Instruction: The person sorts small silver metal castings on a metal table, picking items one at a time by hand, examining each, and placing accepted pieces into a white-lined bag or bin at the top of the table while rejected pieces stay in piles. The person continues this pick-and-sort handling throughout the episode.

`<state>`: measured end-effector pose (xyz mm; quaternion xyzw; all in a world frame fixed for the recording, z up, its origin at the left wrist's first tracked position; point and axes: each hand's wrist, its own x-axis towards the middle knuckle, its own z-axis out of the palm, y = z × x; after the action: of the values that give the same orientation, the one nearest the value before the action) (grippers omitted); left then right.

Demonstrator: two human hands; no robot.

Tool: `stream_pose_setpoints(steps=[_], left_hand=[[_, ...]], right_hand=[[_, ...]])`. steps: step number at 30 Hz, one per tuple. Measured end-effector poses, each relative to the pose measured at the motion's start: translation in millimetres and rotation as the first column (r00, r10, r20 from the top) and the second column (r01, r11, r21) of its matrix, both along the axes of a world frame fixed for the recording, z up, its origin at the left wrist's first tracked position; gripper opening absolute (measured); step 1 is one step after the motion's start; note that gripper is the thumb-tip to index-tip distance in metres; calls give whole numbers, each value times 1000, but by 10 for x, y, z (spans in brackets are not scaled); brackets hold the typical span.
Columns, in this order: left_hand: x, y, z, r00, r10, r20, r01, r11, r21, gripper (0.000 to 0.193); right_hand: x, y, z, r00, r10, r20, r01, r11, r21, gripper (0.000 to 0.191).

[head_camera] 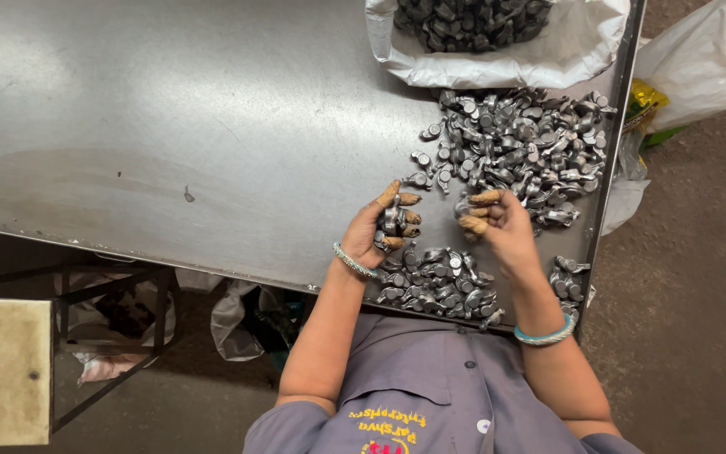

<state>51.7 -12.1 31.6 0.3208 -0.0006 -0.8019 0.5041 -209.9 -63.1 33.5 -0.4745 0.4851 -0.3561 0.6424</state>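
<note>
Steel table (170, 126), scattered grey metal parts (514, 143), dirt floor (682, 294)

Hands (380, 227) amid grey metal parts (439, 282)

The metal parts (514, 143) are dull silver-grey on a grey steel table (170, 126). The sack (565, 50) is white. The shirt (430, 378) is grey-purple with yellow lettering, the bangles (545, 336) pale turquoise.

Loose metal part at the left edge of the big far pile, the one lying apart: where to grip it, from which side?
Judging by its pose, take the stray part from above, coming from the bare table on its left. It lies flat and apart from the pile, so fingertips can likely pinch across its narrow body. Finer shape is too small to tell.
</note>
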Motion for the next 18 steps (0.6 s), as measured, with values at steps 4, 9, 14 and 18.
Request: stream_pose_setpoints(steps=[4, 9, 14, 18], left_hand=[[-88, -44, 39, 998, -46, 30, 47, 999, -5, 48], [-323, -17, -15, 952, -77, 297, 91, 995, -31, 50], [-608, -21, -39, 951, 12, 310, 32, 990, -138, 43], [-546, -241, 152, 980, -34, 197, 56, 993, -107, 46]], right_hand=[[-270, 62, -20, 900, -73, 429, -70, 948, 309, 36], [-231, 102, 48, 899, -41, 435, -109, 943, 314, 39], [103, 155, 61, 990, 104, 93, -106, 994, 19, 33], [198, 115, 270, 969, -73, -235, 9, 965, -262, 33]])
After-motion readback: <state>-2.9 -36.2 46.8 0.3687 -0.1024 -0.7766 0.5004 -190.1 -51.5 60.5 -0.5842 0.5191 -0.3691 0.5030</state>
